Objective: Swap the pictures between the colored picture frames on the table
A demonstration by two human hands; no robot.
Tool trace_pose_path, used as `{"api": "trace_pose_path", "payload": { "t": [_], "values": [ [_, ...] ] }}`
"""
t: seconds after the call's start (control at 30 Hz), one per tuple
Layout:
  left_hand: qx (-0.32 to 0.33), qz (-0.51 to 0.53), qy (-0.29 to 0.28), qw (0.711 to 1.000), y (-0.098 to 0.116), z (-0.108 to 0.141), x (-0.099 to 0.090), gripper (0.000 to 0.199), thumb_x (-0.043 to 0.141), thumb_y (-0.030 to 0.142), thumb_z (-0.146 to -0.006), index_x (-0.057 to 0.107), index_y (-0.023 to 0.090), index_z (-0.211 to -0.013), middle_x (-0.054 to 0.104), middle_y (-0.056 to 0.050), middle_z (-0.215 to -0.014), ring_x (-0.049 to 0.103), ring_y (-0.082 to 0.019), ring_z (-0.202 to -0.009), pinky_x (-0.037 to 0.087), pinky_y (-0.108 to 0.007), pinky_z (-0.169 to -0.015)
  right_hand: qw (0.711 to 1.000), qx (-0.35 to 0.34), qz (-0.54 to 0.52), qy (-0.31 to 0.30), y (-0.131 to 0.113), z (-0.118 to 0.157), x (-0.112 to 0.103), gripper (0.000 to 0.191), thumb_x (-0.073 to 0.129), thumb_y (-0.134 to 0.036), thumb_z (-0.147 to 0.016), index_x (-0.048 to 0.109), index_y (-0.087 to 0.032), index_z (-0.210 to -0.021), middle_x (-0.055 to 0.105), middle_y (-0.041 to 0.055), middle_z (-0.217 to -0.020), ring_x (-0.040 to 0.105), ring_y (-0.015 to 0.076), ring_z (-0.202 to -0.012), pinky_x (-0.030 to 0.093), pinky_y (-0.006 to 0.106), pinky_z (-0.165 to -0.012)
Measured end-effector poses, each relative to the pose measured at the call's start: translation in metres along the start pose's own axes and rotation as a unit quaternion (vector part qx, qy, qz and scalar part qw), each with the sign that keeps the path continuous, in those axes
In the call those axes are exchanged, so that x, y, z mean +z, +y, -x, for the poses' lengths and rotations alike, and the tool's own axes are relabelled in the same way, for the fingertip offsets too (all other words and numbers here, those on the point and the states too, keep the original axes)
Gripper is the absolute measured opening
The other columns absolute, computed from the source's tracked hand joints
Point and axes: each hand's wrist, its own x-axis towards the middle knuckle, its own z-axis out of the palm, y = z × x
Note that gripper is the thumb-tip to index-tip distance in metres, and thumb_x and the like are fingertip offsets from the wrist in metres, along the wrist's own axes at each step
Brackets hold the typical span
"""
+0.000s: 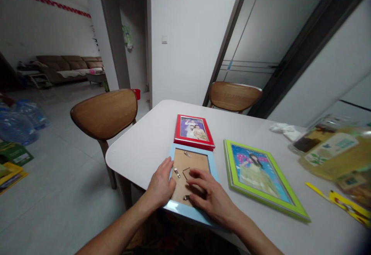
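Note:
A light blue picture frame (177,206) lies face down at the table's near edge, its brown backing board (181,185) showing with several small metal clips, one of them (177,172) near the left side. My left hand (160,183) rests against the frame's left edge, fingers extended and holding nothing. Over the right part of the backing, my right hand (210,197) has its fingers spread, fingertips close to the wire stand and the lower clip (186,197). A red frame (211,131) with a photo touches the far side of the blue one. To the right lies a green frame (228,162) with a photo.
The white table (139,146) has a large oil bottle (327,154), jars, a crumpled tissue (285,131) and a yellow cutter (319,192) on its right side. Wooden chairs stand at the left (106,113) and far side (235,96).

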Motion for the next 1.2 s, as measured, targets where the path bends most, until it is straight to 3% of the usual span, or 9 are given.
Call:
{"api": "trace_pose_path", "payload": {
  "t": [0.1,0.37,0.53,0.63,0.77,0.87,0.97,1.1,1.2],
  "values": [
    [-0.001,0.010,0.007,1.000,0.000,0.000,0.001,0.054,0.041,0.006,-0.065,0.041,0.005,-0.118,0.038,-0.015,-0.128,0.034,-0.022,-0.119,0.027,-0.037,-0.101,0.993,0.073,0.062,0.066,0.003,0.002,-0.001,0.035,0.052,-0.033,-0.069,0.058,-0.017,-0.099,0.052,0.0093,-0.102,0.046,0.0193,-0.095,0.035,0.033,-0.085],
    [-0.011,0.040,0.021,0.999,-0.002,0.002,0.002,0.051,0.042,0.009,-0.067,0.043,0.007,-0.117,0.040,-0.013,-0.127,0.035,-0.021,-0.118,0.027,-0.036,-0.101,0.985,0.134,0.102,0.037,-0.004,0.000,0.002,0.038,0.050,-0.030,-0.066,0.056,-0.016,-0.101,0.055,0.0079,-0.088,0.051,0.0186,-0.083,0.038,0.028,-0.076],
    [-0.042,0.121,0.035,0.991,0.005,-0.002,-0.007,0.035,0.048,0.024,-0.073,0.054,0.013,-0.105,0.046,-0.012,-0.123,0.041,-0.023,-0.113,0.030,-0.038,-0.098,0.984,0.134,0.102,0.051,-0.006,-0.007,-0.016,0.036,0.050,-0.029,-0.065,0.060,-0.015,-0.097,0.056,0.0073,-0.084,0.053,0.0179,-0.078,0.039,0.028,-0.074],
    [-0.064,0.211,0.043,0.974,0.014,-0.007,-0.014,0.023,0.050,0.027,-0.072,0.059,0.015,-0.090,0.057,-0.008,-0.106,0.050,-0.022,-0.101,0.037,-0.035,-0.089,0.984,0.130,0.106,0.065,-0.020,-0.010,-0.027,0.036,0.051,-0.030,-0.064,0.060,-0.017,-0.096,0.056,0.0068,-0.084,0.053,0.0180,-0.078,0.040,0.029,-0.074],
    [-0.149,0.391,0.044,0.907,0.016,-0.012,-0.020,0.020,0.052,0.036,-0.069,0.053,0.016,-0.068,0.057,0.001,-0.063,0.056,-0.014,-0.062,0.044,-0.024,-0.058,0.991,0.086,0.064,0.086,-0.031,-0.010,-0.030,0.033,0.051,-0.032,-0.067,0.058,-0.019,-0.096,0.056,0.0060,-0.086,0.053,0.0168,-0.078,0.041,0.028,-0.073],
    [-0.191,0.438,0.053,0.877,0.001,-0.010,-0.031,0.027,0.052,0.043,-0.066,0.047,0.017,-0.066,0.053,0.005,-0.055,0.052,-0.012,-0.051,0.041,-0.021,-0.048,0.990,0.080,0.044,0.106,-0.018,-0.005,-0.028,0.035,0.047,-0.038,-0.072,0.055,-0.019,-0.100,0.057,0.0062,-0.087,0.053,0.0150,-0.070,0.043,0.028,-0.066],
    [-0.215,0.432,0.055,0.874,-0.022,-0.004,-0.053,0.031,0.054,0.046,-0.063,0.047,0.017,-0.069,0.054,0.004,-0.055,0.052,-0.012,-0.047,0.040,-0.021,-0.045,0.975,0.153,0.107,0.120,0.006,0.006,-0.027,0.040,0.045,-0.039,-0.072,0.054,-0.015,-0.103,0.058,0.0081,-0.082,0.054,0.0166,-0.065,0.042,0.030,-0.064],
    [-0.243,0.388,0.056,0.887,-0.055,0.004,-0.080,0.030,0.056,0.044,-0.062,0.049,0.015,-0.069,0.055,0.003,-0.053,0.052,-0.013,-0.046,0.039,-0.021,-0.044,0.958,0.225,0.165,0.062,0.026,0.018,-0.021,0.049,0.043,-0.039,-0.072,0.048,-0.011,-0.112,0.060,0.0105,-0.080,0.056,0.0207,-0.069,0.041,0.032,-0.065],
    [-0.251,0.331,0.064,0.908,-0.075,0.007,-0.086,0.027,0.056,0.040,-0.062,0.052,0.014,-0.071,0.056,0.003,-0.054,0.053,-0.013,-0.047,0.038,-0.021,-0.045,0.957,0.233,0.167,0.045,0.028,0.018,-0.014,0.051,0.042,-0.034,-0.072,0.043,-0.008,-0.116,0.061,0.0119,-0.081,0.057,0.0215,-0.072,0.040,0.032,-0.067]
  ]
}}
